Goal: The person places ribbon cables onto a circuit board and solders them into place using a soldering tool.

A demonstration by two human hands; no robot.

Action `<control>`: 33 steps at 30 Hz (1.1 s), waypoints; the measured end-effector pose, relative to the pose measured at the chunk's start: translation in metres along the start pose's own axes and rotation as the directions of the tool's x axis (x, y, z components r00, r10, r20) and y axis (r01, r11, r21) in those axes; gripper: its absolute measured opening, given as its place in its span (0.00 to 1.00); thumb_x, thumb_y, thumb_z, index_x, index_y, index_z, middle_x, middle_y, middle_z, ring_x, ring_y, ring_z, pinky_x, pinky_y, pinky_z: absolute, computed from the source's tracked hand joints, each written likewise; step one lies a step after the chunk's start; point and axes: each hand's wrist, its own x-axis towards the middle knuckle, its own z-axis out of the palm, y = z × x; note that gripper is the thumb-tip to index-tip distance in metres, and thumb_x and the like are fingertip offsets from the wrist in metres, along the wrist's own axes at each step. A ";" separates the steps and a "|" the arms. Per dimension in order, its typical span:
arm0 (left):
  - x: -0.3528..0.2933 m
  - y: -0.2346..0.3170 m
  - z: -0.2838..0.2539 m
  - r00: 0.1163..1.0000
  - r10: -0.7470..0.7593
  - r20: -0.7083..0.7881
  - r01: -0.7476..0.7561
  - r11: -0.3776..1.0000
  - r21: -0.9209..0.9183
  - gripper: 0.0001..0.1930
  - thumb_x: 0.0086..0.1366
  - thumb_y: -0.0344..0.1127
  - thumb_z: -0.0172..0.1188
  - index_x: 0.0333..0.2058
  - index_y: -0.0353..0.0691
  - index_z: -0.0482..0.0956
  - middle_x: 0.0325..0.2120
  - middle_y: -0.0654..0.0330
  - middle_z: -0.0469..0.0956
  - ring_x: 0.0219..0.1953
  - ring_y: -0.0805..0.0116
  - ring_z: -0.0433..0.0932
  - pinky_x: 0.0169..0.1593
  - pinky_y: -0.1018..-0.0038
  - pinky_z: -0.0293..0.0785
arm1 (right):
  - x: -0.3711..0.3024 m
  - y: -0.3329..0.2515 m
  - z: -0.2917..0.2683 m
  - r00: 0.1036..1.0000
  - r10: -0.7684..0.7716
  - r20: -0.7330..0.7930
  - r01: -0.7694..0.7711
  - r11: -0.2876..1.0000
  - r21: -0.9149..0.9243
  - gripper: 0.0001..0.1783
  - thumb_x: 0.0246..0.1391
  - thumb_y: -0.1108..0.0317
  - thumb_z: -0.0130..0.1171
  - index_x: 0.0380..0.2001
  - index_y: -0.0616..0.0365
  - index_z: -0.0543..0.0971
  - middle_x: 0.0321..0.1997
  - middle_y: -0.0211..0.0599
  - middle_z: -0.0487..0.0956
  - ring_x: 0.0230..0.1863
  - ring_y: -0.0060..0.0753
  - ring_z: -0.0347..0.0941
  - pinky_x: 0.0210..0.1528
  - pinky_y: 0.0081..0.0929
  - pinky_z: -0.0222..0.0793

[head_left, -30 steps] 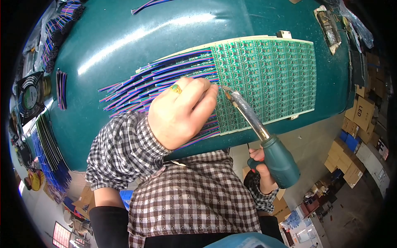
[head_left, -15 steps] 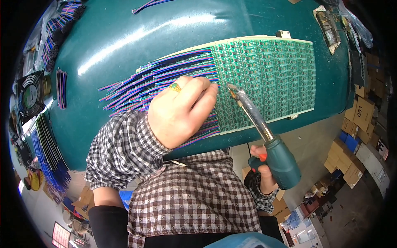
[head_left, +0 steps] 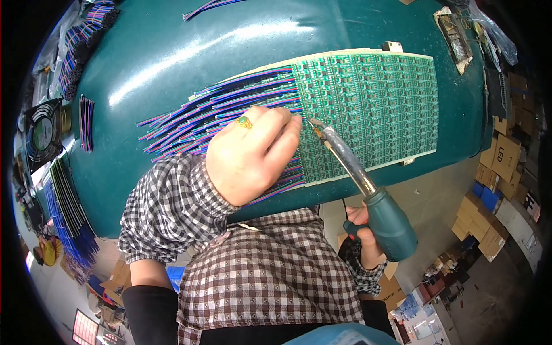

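My left hand (head_left: 253,152), with a ring on one finger, rests over the colored wires and pinches a wire end against the green circuit board panel (head_left: 374,109); the fingers hide most of that end. Rows of blue, red and black wires (head_left: 195,118) run leftward from the panel's left part. My right hand (head_left: 368,236) grips a soldering iron (head_left: 391,224) with a dark green pistol-shaped body. Its long metal barrel slants up-left, and the tip lies just right of my left fingertips, at the panel's surface; whether it touches cannot be told.
The panel lies on a green-covered table (head_left: 144,52). At the left are a black fan (head_left: 43,132), a small wire bundle (head_left: 86,122) and a larger hanging bundle (head_left: 72,213). A soiled metal tray (head_left: 454,40) sits at the far right. Cardboard boxes (head_left: 500,161) stand beyond the table.
The soldering iron has shifted slightly left, bringing its tip closer to my left fingertips. My right hand moved with it. My left hand stays nearly still.
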 end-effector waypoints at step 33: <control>0.000 0.001 0.001 1.000 0.006 0.013 -0.006 1.000 0.009 0.18 0.44 0.23 0.62 0.39 0.30 0.81 0.33 0.56 0.77 0.31 0.63 0.77 0.33 0.72 0.76 | 0.007 -0.009 0.011 0.994 -0.110 0.004 0.110 0.991 -0.081 0.31 0.56 0.60 0.64 0.51 0.78 0.69 0.32 0.41 0.75 0.32 0.35 0.73 0.47 0.46 0.77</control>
